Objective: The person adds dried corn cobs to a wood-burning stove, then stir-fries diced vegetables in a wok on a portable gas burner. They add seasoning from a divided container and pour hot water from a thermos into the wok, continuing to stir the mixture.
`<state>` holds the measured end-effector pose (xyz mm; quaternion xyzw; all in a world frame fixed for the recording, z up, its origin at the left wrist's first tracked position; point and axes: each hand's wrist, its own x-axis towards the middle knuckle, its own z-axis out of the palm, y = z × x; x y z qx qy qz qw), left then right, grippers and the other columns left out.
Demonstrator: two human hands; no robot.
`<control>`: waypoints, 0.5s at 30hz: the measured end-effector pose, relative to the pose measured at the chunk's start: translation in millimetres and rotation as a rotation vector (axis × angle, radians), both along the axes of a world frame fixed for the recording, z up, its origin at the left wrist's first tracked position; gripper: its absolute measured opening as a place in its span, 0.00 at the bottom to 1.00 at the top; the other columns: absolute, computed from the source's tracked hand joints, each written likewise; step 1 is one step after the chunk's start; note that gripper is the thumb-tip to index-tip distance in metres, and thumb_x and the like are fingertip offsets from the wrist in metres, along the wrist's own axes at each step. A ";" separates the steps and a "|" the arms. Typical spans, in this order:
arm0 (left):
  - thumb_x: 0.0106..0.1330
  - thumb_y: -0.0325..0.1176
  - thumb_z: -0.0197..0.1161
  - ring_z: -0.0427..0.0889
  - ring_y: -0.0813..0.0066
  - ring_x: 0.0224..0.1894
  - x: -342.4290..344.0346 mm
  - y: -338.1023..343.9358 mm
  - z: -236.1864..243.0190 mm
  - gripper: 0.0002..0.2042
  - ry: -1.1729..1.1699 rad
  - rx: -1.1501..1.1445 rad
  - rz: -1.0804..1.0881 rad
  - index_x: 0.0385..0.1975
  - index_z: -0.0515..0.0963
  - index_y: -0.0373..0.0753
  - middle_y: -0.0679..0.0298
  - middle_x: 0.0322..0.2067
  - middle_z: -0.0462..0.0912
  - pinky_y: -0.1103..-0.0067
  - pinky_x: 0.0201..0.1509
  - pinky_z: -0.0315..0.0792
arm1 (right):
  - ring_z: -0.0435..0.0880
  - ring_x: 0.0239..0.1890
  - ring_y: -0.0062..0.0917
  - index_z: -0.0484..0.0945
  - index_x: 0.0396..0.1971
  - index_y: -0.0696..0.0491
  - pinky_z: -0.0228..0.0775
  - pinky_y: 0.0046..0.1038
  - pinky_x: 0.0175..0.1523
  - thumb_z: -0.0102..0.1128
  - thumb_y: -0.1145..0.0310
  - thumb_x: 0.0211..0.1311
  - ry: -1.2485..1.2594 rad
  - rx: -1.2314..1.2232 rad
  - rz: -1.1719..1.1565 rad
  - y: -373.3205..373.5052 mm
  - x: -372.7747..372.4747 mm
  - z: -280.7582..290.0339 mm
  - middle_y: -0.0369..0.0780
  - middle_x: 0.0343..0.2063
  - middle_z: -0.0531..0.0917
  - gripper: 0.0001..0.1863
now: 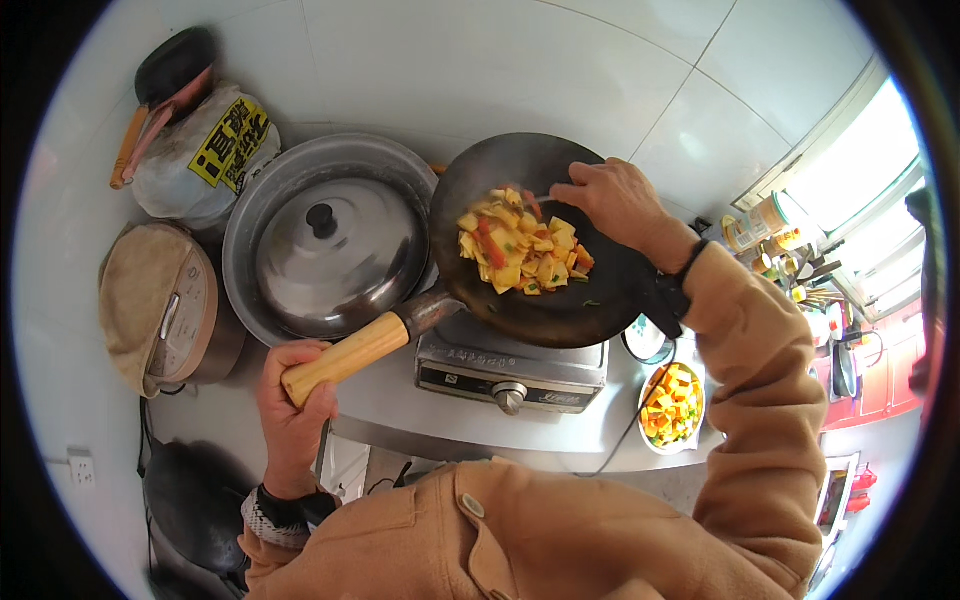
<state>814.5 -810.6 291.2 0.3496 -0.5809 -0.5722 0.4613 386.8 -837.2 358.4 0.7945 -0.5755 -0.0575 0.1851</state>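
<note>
Wok of blackened metal, round and wide [490, 160], sits just right of and above the centre of the view; clock directions below are read from its middle. Inside, slightly toward nine o'clock, lies a heap of chopped yellow food pieces with some red ones among them [525, 245].

From the wok's rim at eight o'clock runs a straight, pale wooden handle [350, 355]. The left hand [300, 385] is closed around its far end, fingers and thumb wrapped on the wood. At two o'clock the right hand [608, 200] reaches over the wok, fingers curled nearly shut on a thin, pale-grey utensil [543, 198]; hand and food hide most of it.

Below the wok, toward six o'clock, shows a boxy silver gas stove with a round front knob [460, 375]. At five o'clock stands an oval white bowl [680, 450] filled with orange and yellow cubes [670, 405].

At nine o'clock, just beside the wok, is a broad grey metal pan [240, 255] with a domed silver lid [340, 265] inside its rim. Further out that way stands a rounded cooker [190, 320] under a beige cloth [140, 305].
</note>
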 end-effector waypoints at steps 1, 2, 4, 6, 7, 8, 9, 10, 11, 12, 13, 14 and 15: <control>0.59 0.18 0.57 0.72 0.83 0.27 0.2 0.0 0.2 0.13 0.004 0.007 -0.001 0.44 0.69 0.36 0.57 0.48 0.73 0.86 0.27 0.71 | 0.80 0.30 0.34 0.80 0.39 0.43 0.72 0.38 0.34 0.57 0.73 0.52 0.021 0.006 0.086 7.5 1.9 7.5 0.36 0.28 0.74 0.14; 0.59 0.18 0.57 0.72 0.83 0.27 0.2 0.0 0.2 0.13 0.009 0.011 -0.003 0.44 0.69 0.36 0.57 0.48 0.73 0.86 0.27 0.71 | 0.79 0.27 0.34 0.80 0.39 0.43 0.72 0.39 0.32 0.57 0.73 0.51 0.061 0.033 0.131 16.5 2.9 16.5 0.36 0.26 0.73 0.15; 0.59 0.18 0.57 0.72 0.83 0.27 0.7 -0.3 -0.3 0.13 0.023 0.013 -0.001 0.43 0.69 0.36 0.57 0.48 0.73 0.87 0.28 0.71 | 0.79 0.27 0.34 0.80 0.38 0.42 0.71 0.38 0.32 0.57 0.73 0.53 0.096 0.042 0.094 41.6 8.9 42.0 0.36 0.26 0.73 0.13; 0.59 0.18 0.57 0.72 0.83 0.27 0.7 0.1 -1.8 0.13 0.047 0.024 -0.009 0.43 0.69 0.36 0.57 0.48 0.73 0.87 0.28 0.71 | 0.79 0.27 0.34 0.80 0.37 0.42 0.72 0.38 0.32 0.57 0.72 0.54 0.079 0.110 0.010 65.3 23.7 50.7 0.36 0.26 0.73 0.11; 0.60 0.18 0.57 0.72 0.83 0.27 0.7 0.2 -2.8 0.13 0.028 0.016 -0.001 0.43 0.69 0.36 0.57 0.48 0.73 0.87 0.28 0.71 | 0.80 0.27 0.34 0.80 0.36 0.42 0.72 0.38 0.32 0.57 0.71 0.54 0.039 0.153 -0.032 72.2 31.5 49.6 0.36 0.26 0.73 0.10; 0.60 0.19 0.58 0.72 0.83 0.28 0.8 0.0 -3.6 0.13 0.022 0.007 0.000 0.44 0.69 0.36 0.57 0.48 0.73 0.87 0.28 0.71 | 0.80 0.28 0.34 0.80 0.36 0.43 0.72 0.39 0.32 0.57 0.71 0.54 0.023 0.222 -0.123 76.3 38.2 46.3 0.36 0.26 0.73 0.09; 0.60 0.19 0.58 0.72 0.83 0.28 0.7 -0.7 -4.4 0.13 0.024 0.000 -0.003 0.44 0.69 0.36 0.57 0.48 0.73 0.87 0.28 0.71 | 0.82 0.30 0.35 0.80 0.34 0.44 0.73 0.39 0.33 0.56 0.71 0.55 -0.011 0.336 -0.162 74.6 42.7 39.7 0.36 0.27 0.75 0.08; 0.60 0.19 0.59 0.73 0.83 0.29 0.6 -1.4 -5.2 0.13 0.015 -0.005 -0.013 0.44 0.69 0.36 0.57 0.48 0.73 0.86 0.28 0.71 | 0.83 0.32 0.36 0.80 0.35 0.44 0.75 0.39 0.34 0.55 0.72 0.55 -0.028 0.336 -0.198 73.8 44.5 34.8 0.36 0.28 0.77 0.09; 0.61 0.20 0.59 0.73 0.83 0.30 1.1 -1.9 -5.4 0.13 0.014 -0.009 -0.016 0.44 0.69 0.36 0.57 0.48 0.72 0.86 0.28 0.72 | 0.83 0.32 0.36 0.80 0.34 0.45 0.75 0.39 0.34 0.55 0.72 0.54 -0.001 0.238 -0.246 73.4 41.9 31.5 0.37 0.28 0.78 0.09; 0.61 0.20 0.59 0.73 0.83 0.30 1.5 -2.4 -5.8 0.13 0.011 -0.010 -0.015 0.44 0.69 0.36 0.57 0.48 0.72 0.86 0.28 0.72 | 0.83 0.32 0.37 0.81 0.34 0.45 0.75 0.39 0.35 0.55 0.71 0.54 0.042 0.244 -0.360 71.2 37.3 30.0 0.37 0.28 0.79 0.09; 0.61 0.21 0.60 0.73 0.82 0.31 2.0 -2.8 -6.2 0.13 0.009 -0.012 -0.020 0.44 0.69 0.36 0.57 0.48 0.72 0.86 0.28 0.72 | 0.84 0.34 0.37 0.81 0.31 0.46 0.76 0.39 0.36 0.56 0.71 0.53 -0.006 0.197 -0.365 75.6 28.3 32.4 0.38 0.28 0.81 0.07; 0.61 0.21 0.60 0.73 0.82 0.31 2.6 -3.1 -6.9 0.13 0.011 -0.013 -0.019 0.44 0.69 0.36 0.58 0.48 0.72 0.86 0.28 0.72 | 0.84 0.35 0.37 0.82 0.28 0.48 0.77 0.38 0.38 0.57 0.71 0.52 0.020 0.202 -0.505 81.5 15.8 39.4 0.38 0.28 0.84 0.06; 0.61 0.21 0.60 0.73 0.82 0.32 2.8 -2.8 -7.4 0.13 0.025 -0.016 -0.023 0.44 0.70 0.37 0.58 0.48 0.72 0.86 0.28 0.72 | 0.85 0.35 0.36 0.83 0.29 0.47 0.77 0.38 0.38 0.56 0.70 0.54 0.062 0.258 -0.576 89.4 2.6 48.7 0.37 0.29 0.84 0.07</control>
